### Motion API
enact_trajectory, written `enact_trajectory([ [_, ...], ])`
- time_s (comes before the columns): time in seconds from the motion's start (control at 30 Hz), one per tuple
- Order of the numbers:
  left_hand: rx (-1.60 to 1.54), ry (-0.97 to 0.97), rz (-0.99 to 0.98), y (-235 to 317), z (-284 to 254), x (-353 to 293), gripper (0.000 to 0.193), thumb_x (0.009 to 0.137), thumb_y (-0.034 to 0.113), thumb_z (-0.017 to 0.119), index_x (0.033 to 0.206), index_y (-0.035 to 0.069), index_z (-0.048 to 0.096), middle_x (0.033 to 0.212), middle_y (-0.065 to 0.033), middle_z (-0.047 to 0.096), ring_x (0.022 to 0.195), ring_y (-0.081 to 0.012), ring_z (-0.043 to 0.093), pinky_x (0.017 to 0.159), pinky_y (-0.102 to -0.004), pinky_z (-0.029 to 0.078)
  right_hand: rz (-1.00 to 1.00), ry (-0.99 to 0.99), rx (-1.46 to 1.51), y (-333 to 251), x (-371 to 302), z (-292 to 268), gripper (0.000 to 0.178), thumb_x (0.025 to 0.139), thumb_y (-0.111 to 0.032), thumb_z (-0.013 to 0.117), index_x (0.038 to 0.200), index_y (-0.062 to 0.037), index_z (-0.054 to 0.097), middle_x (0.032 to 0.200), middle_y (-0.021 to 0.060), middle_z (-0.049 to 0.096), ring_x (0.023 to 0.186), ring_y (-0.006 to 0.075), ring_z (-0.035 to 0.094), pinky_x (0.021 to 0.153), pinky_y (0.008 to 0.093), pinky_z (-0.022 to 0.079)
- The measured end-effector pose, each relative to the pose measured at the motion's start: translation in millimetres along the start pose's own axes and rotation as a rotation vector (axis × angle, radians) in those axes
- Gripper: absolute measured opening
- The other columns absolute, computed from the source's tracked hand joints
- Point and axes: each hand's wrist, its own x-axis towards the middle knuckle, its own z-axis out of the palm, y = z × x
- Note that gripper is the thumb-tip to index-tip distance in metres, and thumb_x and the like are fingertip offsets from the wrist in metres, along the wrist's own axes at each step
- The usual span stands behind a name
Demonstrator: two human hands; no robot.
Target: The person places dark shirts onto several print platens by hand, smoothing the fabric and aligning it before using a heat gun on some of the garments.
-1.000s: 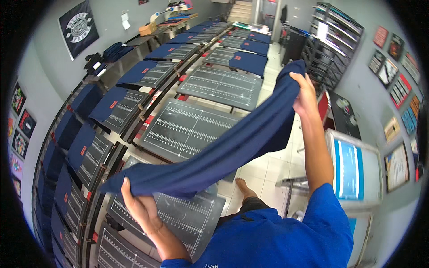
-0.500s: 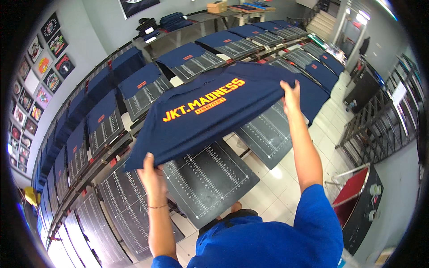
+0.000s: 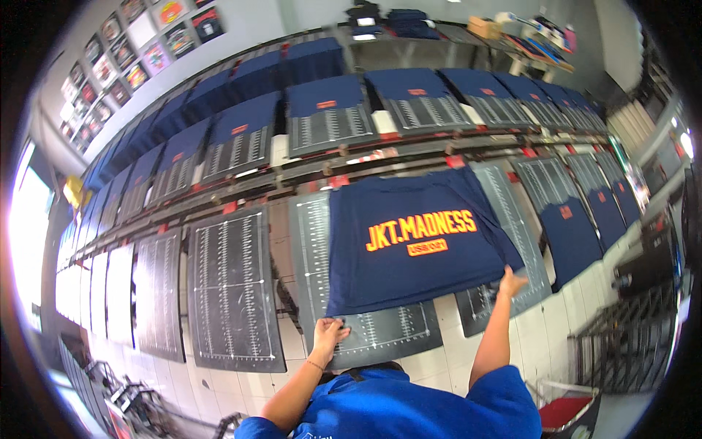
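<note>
A navy T-shirt [image 3: 409, 282] with orange-yellow lettering across it is spread face up over a black printing board [image 3: 391, 335] with white ruler marks. Its right part hangs over toward the neighbouring black board [image 3: 479, 307]. At the near left corner of the cloth, my left hand [image 3: 331, 341] is closed with its fingertips on the hem. My right hand [image 3: 514, 282] pinches the near right corner, a little farther from me. The hem is stretched between both hands, and the board's near strip shows below it.
Bare marked boards [image 3: 234, 289] stand in a row to the left. Behind a rail [image 3: 314, 175], a far row of boards carries navy shirts [image 3: 325, 95]. More shirts [image 3: 570, 234] hang on boards at right. A metal rack [image 3: 621, 336] and red chair [image 3: 559, 411] are at lower right.
The shirt has come down from being held up in the air onto the board. Both hands have moved down and right in the picture, as the view turned left.
</note>
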Motion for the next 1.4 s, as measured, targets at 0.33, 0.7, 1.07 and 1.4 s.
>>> enact_trajectory([
  [0.33, 0.109, 0.152, 0.077, 16, -213, -81, 0.016, 0.095, 0.013, 0.052, 0.098, -0.002, 0.055, 0.094, -0.0095, 0.063, 0.083, -0.0175, 0.066, 0.07, -0.0269, 0.055, -0.93, -0.458, 0.143, -146, -359, 20, 0.037, 0.081, -0.006, 0.057, 0.117, 0.0034, 0.051, 0.115, 0.0198, 0.054, 0.11, 0.0347, 0.05, 0.095, 0.0423, 0.039],
  [0.7, 0.217, 0.433, 0.326, 87, -579, -164, 0.032, 0.092, 0.028, 0.059, 0.106, -0.002, 0.06, 0.095, -0.0098, 0.066, 0.083, -0.019, 0.064, 0.074, -0.0319, 0.05, -1.108, -1.968, 0.199, -216, -953, -45, 0.028, 0.081, -0.011, 0.066, 0.107, -0.0015, 0.059, 0.097, 0.0122, 0.063, 0.091, 0.0244, 0.061, 0.081, 0.0339, 0.048],
  [1.07, -0.388, 1.039, 0.255, 65, -949, -257, 0.026, 0.093, 0.023, 0.056, 0.102, -0.001, 0.058, 0.093, -0.0084, 0.066, 0.076, -0.0163, 0.064, 0.066, -0.0285, 0.051, -1.664, -2.61, -0.232, -169, -1364, -67, 0.031, 0.088, -0.025, 0.061, 0.108, -0.0017, 0.06, 0.101, 0.015, 0.066, 0.094, 0.0272, 0.064, 0.084, 0.0366, 0.05],
  [1.4, -0.719, 1.165, 0.062, 26, -1187, -310, 0.026, 0.094, 0.024, 0.055, 0.103, 0.0, 0.055, 0.095, -0.0113, 0.067, 0.074, -0.0193, 0.067, 0.059, -0.0302, 0.053, -2.041, -2.783, 0.014, -237, -1820, -107, 0.03, 0.089, -0.025, 0.06, 0.109, -0.0024, 0.057, 0.102, 0.0158, 0.065, 0.093, 0.0286, 0.065, 0.082, 0.0377, 0.051],
])
